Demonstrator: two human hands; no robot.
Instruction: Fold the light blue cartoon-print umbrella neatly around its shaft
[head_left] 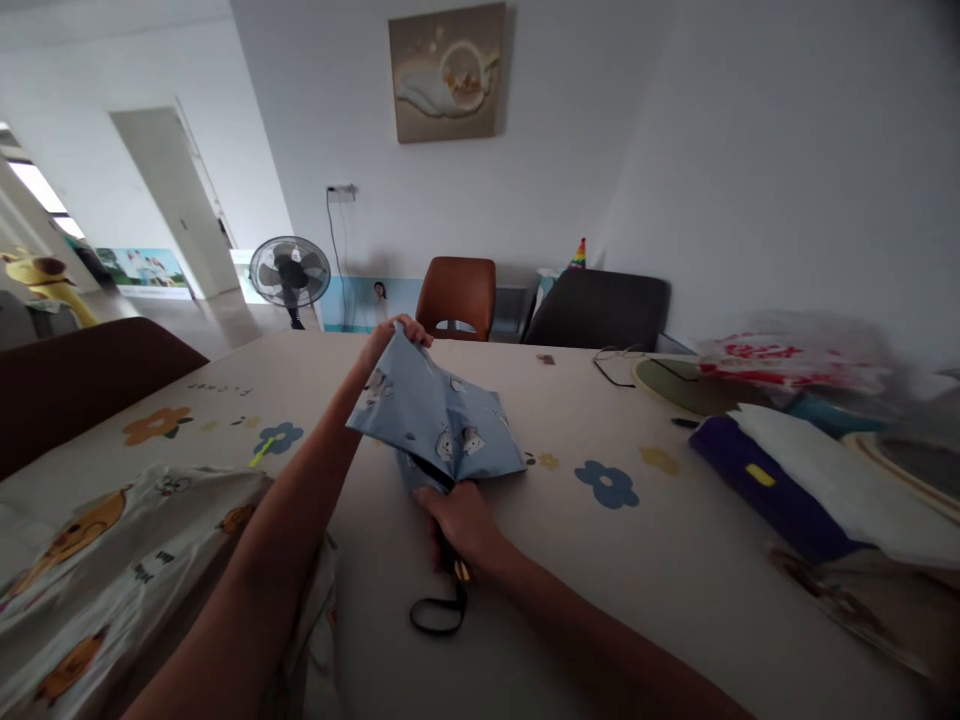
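Observation:
A folding umbrella (480, 420) of light blue cloth with white cartoon figures is in front of me, its cloth loosely bunched. My left hand (405, 330) reaches over to its far top end, fingers curled on the cloth there. Lower down, my right hand (463, 525) is closed round the near end, where the dark handle shows in part. A black wrist strap (439, 630) hangs in a loop below that hand. Part of the handle is hidden by my fingers.
Left lies a cartoon-printed cloth (142, 570). On the right are eyeglasses (615, 370), a purple and white bundle (772, 490), a plastic bag (795, 355) and a round hoop (900, 470). Beyond the table (540, 570) stand chairs (456, 295) and a fan (290, 275).

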